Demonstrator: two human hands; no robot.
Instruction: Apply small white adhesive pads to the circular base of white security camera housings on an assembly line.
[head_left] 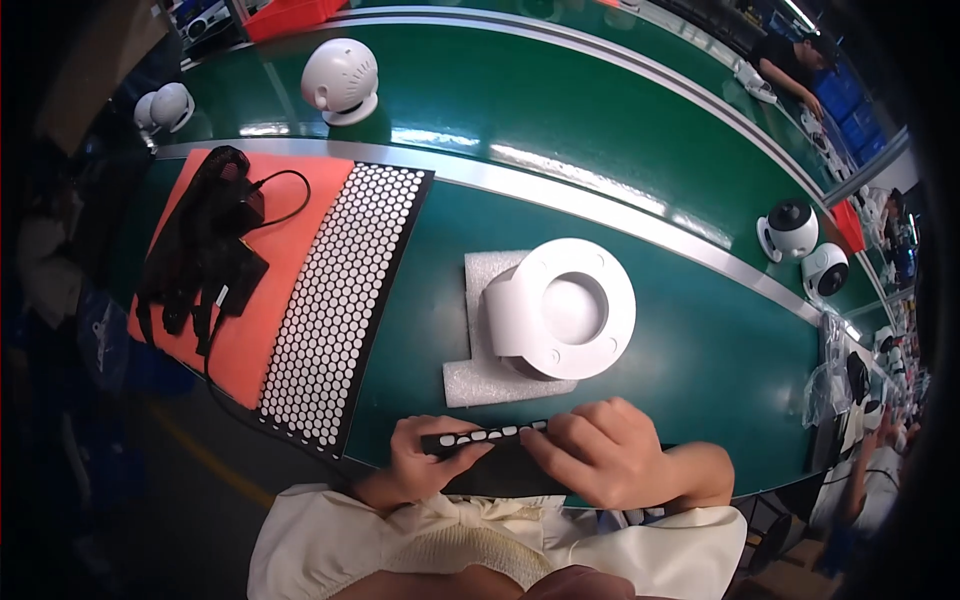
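Note:
Close to my body I hold a black sheet with white round pads (490,435), its dotted strip bent up toward me. My left hand (425,455) pinches the sheet's left end between thumb and fingers. At the other end, my right hand (605,450) is closed, its fingertips pressed together on the dotted edge; whether a single pad is between them is hidden. Just beyond my hands a white device housing with a ring-shaped base (615,320) lies base up on a grey foam block (480,385). To the left lies a larger black sheet of white round pads (335,320).
An orange mat (250,350) on the left carries a black handheld tool with a cable (225,240). White camera-like devices (340,80) stand on the green conveyor (520,90) beyond a metal rail (560,185). More sit at right (790,230). Another person (790,70) works at far right.

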